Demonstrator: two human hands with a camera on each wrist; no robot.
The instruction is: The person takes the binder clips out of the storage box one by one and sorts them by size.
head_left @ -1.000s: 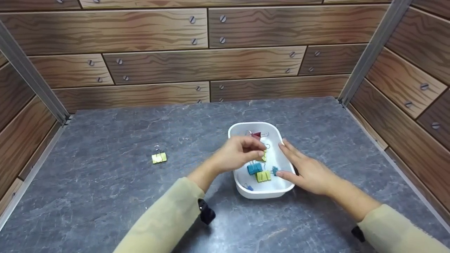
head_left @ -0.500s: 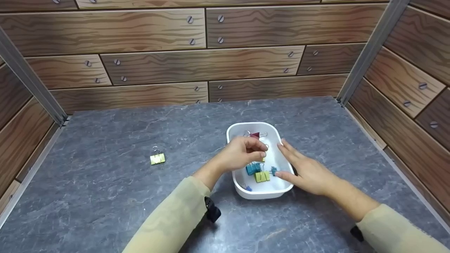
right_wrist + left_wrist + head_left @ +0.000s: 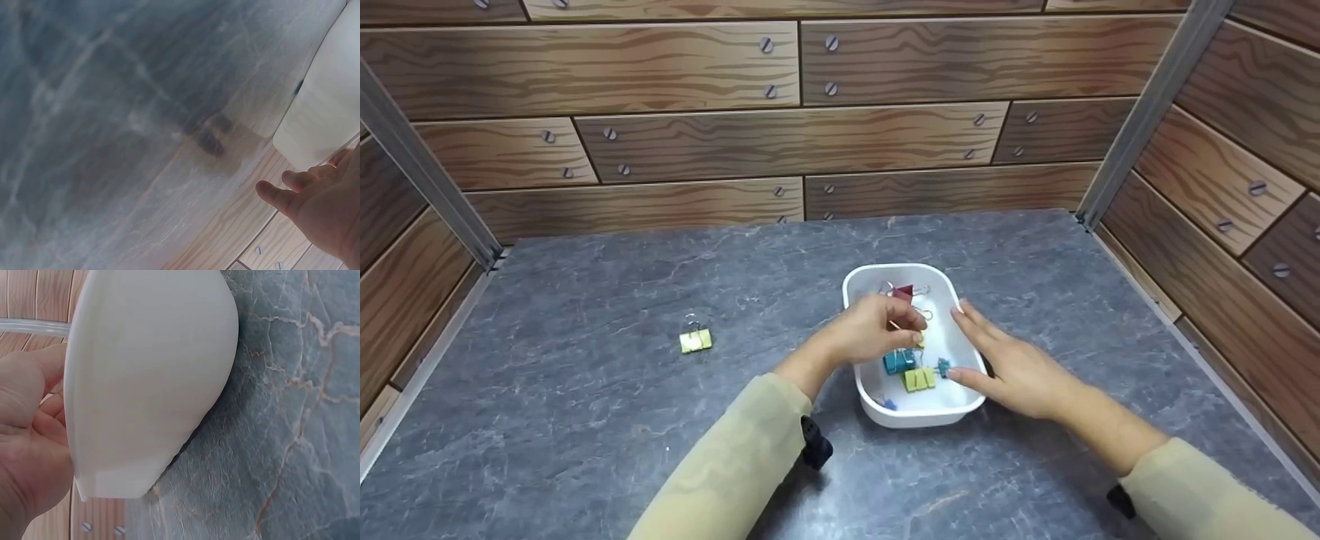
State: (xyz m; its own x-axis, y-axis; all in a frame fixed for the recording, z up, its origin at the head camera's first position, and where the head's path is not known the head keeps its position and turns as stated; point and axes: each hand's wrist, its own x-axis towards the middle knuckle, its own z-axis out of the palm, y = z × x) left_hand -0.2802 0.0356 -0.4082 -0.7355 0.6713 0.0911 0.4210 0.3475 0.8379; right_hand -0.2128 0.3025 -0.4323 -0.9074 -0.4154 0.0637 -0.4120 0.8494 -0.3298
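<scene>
My left hand reaches over the left rim of a white plastic tray, fingers curled and thumb towards the index finger. They appear to pinch a yellow binder clip, mostly hidden behind the fingertips. Inside the tray lie a dark red binder clip, a teal one, another yellow one, a small teal one and a small blue one. With fingers straight, my right hand rests along the right rim. The left wrist view shows the tray's outer wall beside the hand.
A lone yellow binder clip lies on the grey marbled table, left of the tray. Wood-patterned walls enclose the back and sides, with metal corner posts.
My left fingers shift slightly at the yellow clip, baring a little more of it than half a second ago. The right hand keeps its place on the rim.
</scene>
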